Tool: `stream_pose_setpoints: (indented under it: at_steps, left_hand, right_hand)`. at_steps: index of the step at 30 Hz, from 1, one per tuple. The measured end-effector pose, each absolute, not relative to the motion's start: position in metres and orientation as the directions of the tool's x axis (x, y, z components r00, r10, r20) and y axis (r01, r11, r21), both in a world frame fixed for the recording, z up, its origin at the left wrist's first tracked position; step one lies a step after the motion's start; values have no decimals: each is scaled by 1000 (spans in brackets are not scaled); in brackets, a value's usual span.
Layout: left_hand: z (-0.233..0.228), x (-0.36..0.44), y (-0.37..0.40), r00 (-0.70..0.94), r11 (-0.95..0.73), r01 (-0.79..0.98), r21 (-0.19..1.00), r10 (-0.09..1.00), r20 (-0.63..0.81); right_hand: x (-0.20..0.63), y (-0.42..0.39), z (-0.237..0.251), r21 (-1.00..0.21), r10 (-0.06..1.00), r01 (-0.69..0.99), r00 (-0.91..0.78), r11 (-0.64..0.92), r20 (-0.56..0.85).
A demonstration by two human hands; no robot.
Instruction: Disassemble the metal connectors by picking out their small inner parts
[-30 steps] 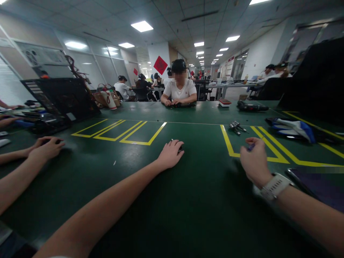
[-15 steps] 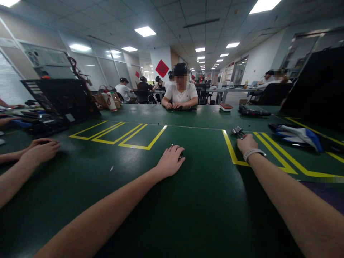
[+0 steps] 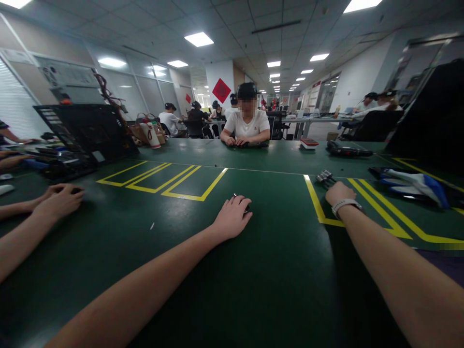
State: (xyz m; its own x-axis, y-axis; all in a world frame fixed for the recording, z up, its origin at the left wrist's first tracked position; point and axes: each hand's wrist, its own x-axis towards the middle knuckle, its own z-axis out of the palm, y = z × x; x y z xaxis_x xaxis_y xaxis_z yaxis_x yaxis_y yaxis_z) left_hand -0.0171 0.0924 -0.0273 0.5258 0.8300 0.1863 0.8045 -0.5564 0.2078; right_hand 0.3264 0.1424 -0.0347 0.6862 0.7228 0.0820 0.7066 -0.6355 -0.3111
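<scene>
With twelve o'clock straight ahead of the wearer, the cluster of metal pieces (image 3: pixel 324 177) lies on the tabletop (image 3: pixel 281 270) between one and two o'clock, near the top of a yellow tape outline (image 3: pixel 313 199). The right hand (image 3: pixel 340 194) is at their near side, back upward, a wristwatch (image 3: pixel 348 208) behind it. Its fingertips are hidden, so I cannot tell whether they pinch a piece or merely touch.

At twelve o'clock the left hand (image 3: pixel 234 217) lies palm down, fingers curved over a small dark object (image 3: pixel 247 210). A bright tip shows beyond the fingers; whether it is gripped or only covered cannot be told.

The metal pieces look rigid and small, probably dense for their size, smooth enough to slip or roll, and hardly fragile. The thicker heads should give the surest hold, one piece at a time; the thin shanks could twist between fingers. The small dark object is too covered to judge beyond seeming hard.

The tabletop is dark green, smooth and faintly glossy. A blue-and-white item (image 3: pixel 416 186) lies at two o'clock, and a dark power tool (image 3: pixel 348 149) farther off past one. A neighbour's hands (image 3: pixel 60 200) rest at ten; a co-worker (image 3: pixel 246 123) sits opposite at twelve, in a long office under ceiling lights (image 3: pixel 199 39).
</scene>
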Motion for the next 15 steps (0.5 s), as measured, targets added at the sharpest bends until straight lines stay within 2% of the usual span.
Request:
stream_pose_setpoints:
  at_steps: [9,15]
  left_hand:
    - [-30,-17,94,521,-555,807,205,831,196]
    - [-28,-19,93,525,-560,805,194,826,206]
  right_hand:
    - [303,97,-34,-313,877,842,478,-440,53]
    - [272,52,-30,-343,969,920,233,-191,86]
